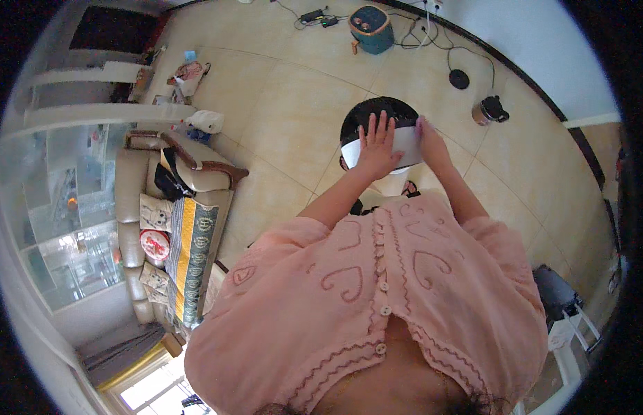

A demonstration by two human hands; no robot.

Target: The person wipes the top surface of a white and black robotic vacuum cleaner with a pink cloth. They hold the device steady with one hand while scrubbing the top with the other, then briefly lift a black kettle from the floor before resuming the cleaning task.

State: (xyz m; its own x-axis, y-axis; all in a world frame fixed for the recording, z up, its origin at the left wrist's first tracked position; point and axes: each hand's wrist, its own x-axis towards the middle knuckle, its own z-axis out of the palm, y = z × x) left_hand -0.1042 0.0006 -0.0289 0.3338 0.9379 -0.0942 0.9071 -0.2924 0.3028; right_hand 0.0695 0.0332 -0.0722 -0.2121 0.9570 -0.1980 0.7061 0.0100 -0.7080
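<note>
In front of me is a round thing with a glossy black top [363, 114] and a white-silver front section [406, 144]; its exact kind is unclear. My left hand [379, 146] lies flat on it, fingers spread across the border between black and white. Against its right edge rests my right hand [436, 146], seen from the side with fingers stretched along the rim. Some of the right fingers are hidden. A sandalled foot [410, 187] shows just below the round thing.
Beyond it on the tiled floor [287, 104] stands a dark green air fryer [372, 31] among cables. An electric kettle [489, 111] and its round black base [459, 79] sit to the right. At left is a sofa [131, 207]; at lower right, a dark suitcase [555, 290].
</note>
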